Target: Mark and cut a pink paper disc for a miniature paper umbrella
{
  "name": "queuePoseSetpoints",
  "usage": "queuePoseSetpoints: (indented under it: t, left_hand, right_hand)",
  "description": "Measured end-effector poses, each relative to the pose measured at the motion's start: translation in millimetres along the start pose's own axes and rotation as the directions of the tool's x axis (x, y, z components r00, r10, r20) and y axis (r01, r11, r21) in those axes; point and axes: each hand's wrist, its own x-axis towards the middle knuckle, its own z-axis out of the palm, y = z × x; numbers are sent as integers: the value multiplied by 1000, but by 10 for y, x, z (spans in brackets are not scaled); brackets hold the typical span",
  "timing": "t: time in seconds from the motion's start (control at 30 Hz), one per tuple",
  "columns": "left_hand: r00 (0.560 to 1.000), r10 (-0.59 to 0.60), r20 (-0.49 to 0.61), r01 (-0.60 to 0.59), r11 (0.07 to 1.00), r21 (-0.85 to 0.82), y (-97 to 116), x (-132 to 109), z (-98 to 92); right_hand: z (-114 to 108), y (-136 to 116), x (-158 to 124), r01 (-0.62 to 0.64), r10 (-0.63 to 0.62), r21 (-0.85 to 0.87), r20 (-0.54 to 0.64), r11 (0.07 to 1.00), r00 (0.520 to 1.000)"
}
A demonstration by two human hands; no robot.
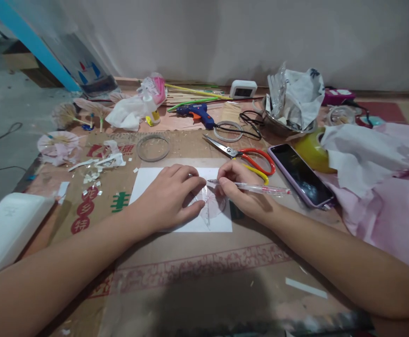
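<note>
A white sheet of paper (193, 228) lies on the cardboard in front of me, with a faint circle and red lines drawn on it. My left hand (174, 192) rests on the sheet, thumb and fingertips holding down a small clear plastic ruler (207, 213); its full shape is partly hidden. In my right hand (237, 186), closed in a writing grip, is a clear pen (265, 189) with a red end. The pen's tip is close to the ruler's upper part, near my left index finger; whether it touches the paper I cannot tell.
Scissors (239, 152), a phone (301, 174) and a tape roll (315, 149) lie beyond my right hand. Behind are a blue glue gun (197, 113), a tape ring (153, 148) and a metal bowl (288, 126). Paper scraps (92, 175) and a white box (16, 231) are at left.
</note>
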Motion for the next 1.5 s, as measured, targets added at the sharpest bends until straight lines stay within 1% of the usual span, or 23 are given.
queuePoseSetpoints:
  t: [0.2,0.47,0.6,0.73,0.8,0.93,1.2,1.3,1.37,1.43,1.5]
  left_hand:
    - [1000,-7,2,7,1000,5,13,12,-8]
    - [1000,3,5,-3,1000,1,-7,-6,-17]
    - [1000,17,-2,-17,1000,9,-3,-7,-14]
    - [1000,13,-17,-13,1000,27,22,-9,-13]
    - [1000,8,-18,-8,1000,30,31,-11,-12]
    - [1000,9,-14,-9,1000,15,22,-17,-12]
    - [999,50,-15,-50,999,9,-15,-10,-3]
    - [999,53,-5,-53,998,29,-4,-5,-19]
    - [999,43,13,-43,998,45,9,-6,-37]
    - [999,34,24,-35,998,51,17,-13,-51]
    - [999,32,14,-32,998,45,14,-24,-55]
  right_hand:
    - [2,-20,1,-17,17,23,0,1000,1000]
    - [1,9,0,-6,6,27,6,1000,1000]
    - [13,1,18,17,-17,-11,-10,1000,1000]
    - [20,-6,53,48,-47,-53,20,997,999]
    - [18,0,52,64,-63,-35,23,997,998]
    - [5,21,8,86,-86,11,-26,996,996]
    - [20,35,-19,48,-47,21,-15,999,999]
    - [-4,18,6,67,-68,-48,-29,997,997]
    - [-41,16,27,124,-123,-178,17,976,992]
    - [-77,27,37,226,-203,-344,102,911,974]
    - [-97,44,32,307,-256,-459,171,833,951]
